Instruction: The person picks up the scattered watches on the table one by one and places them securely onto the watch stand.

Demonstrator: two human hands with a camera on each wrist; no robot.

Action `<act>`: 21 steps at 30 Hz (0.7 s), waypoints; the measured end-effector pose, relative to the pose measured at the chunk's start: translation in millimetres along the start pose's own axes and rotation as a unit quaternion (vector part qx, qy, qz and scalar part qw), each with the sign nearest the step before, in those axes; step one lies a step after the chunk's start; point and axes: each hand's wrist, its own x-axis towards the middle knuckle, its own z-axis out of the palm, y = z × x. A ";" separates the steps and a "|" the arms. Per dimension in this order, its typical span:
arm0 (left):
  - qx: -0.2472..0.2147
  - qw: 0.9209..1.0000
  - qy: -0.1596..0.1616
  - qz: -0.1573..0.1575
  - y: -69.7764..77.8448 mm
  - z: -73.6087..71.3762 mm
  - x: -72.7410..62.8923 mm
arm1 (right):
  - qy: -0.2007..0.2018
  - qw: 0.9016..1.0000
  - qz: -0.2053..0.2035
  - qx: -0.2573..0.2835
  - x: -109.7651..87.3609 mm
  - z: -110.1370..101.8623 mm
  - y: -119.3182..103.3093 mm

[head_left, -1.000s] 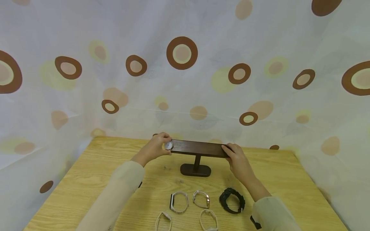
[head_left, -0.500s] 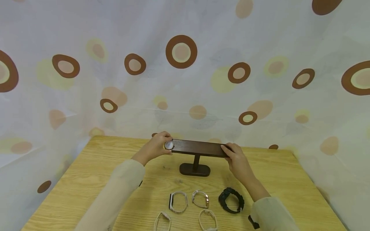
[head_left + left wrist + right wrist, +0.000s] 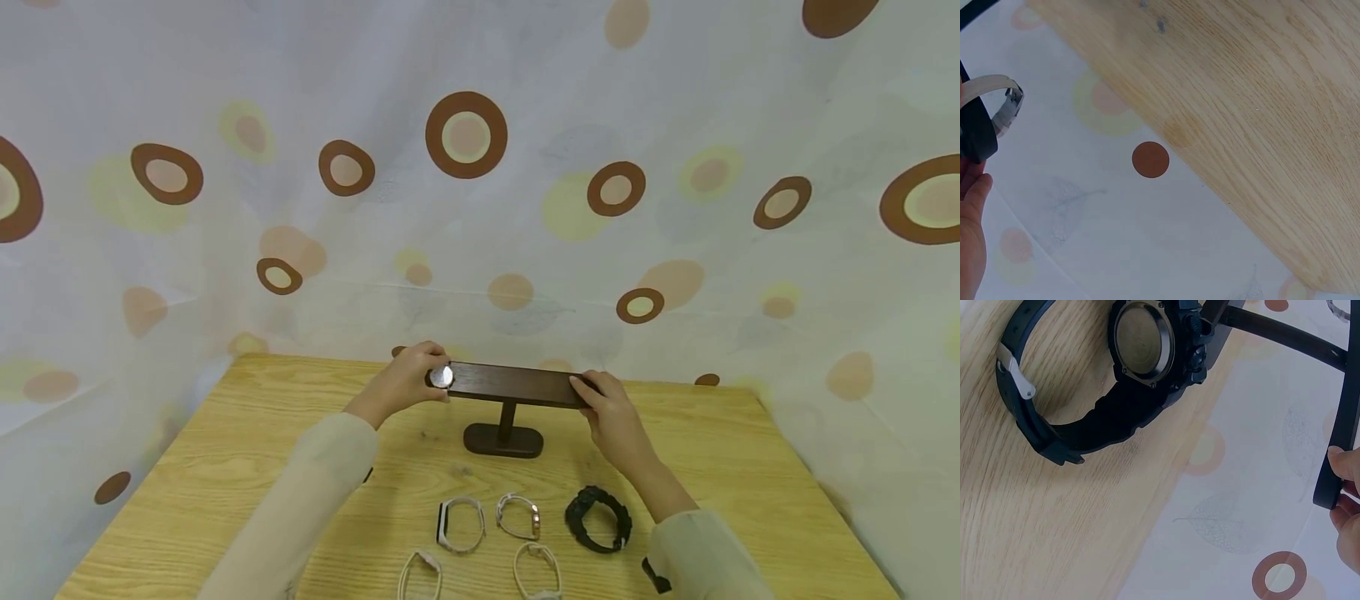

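My left hand (image 3: 405,379) pinches a round-faced wristwatch (image 3: 442,377) at the left end of a dark brown bar-type watch stand (image 3: 510,383). In the left wrist view the pale strap (image 3: 991,84) loops round the dark bar end, and its metal clasp hangs off to one side. Fingers of my left hand (image 3: 971,237) show only partly at that view's edge. My right hand (image 3: 615,421) grips the bar's right end, thumb on the front face. The right wrist view shows my right hand (image 3: 1349,506) with thumb and fingers on either side of the bar (image 3: 1335,462).
On the wooden table (image 3: 247,450) before the stand lie a black chunky watch (image 3: 597,518), a white fitness band (image 3: 461,525), a rose-gold watch (image 3: 517,517) and pale-strapped watches (image 3: 537,571) nearer the front. A patterned cloth (image 3: 480,233) hangs behind.
The wristwatch has slid slightly right along the bar, and a dark bit of bar end now shows left of its face. My right hand keeps its grip; the view has shifted a little.
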 end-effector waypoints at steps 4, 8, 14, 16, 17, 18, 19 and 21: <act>0.001 1.000 0.002 0.005 0.5 0.1 1.0 | 0.001 1.000 0.001 0.000 0.2 0.7 0.3; 0.005 1.000 0.007 0.012 1.2 1.1 1.5 | 0.002 1.000 0.001 -0.003 -0.2 1.9 1.4; 0.008 1.000 0.000 0.009 2.8 2.9 2.6 | 0.004 1.000 0.000 -0.003 0.3 2.6 0.3; 0.007 1.000 -0.003 0.008 3.6 3.5 3.4 | 0.005 1.000 0.000 -0.001 0.8 2.9 -0.6; 0.005 1.000 -0.003 0.008 4.0 3.8 3.8 | 0.005 1.000 -0.001 -0.001 1.0 3.2 -0.9; 0.005 1.000 -0.003 0.008 4.3 4.1 4.3 | 0.005 1.000 0.000 -0.001 1.3 3.4 -1.4; 0.004 1.000 -0.003 0.008 4.5 4.7 4.8 | 0.005 1.000 -0.001 0.000 1.5 3.8 -1.7; 0.002 1.000 -0.003 0.007 4.6 5.8 5.4 | 0.007 1.000 -0.002 0.001 1.8 4.7 -1.9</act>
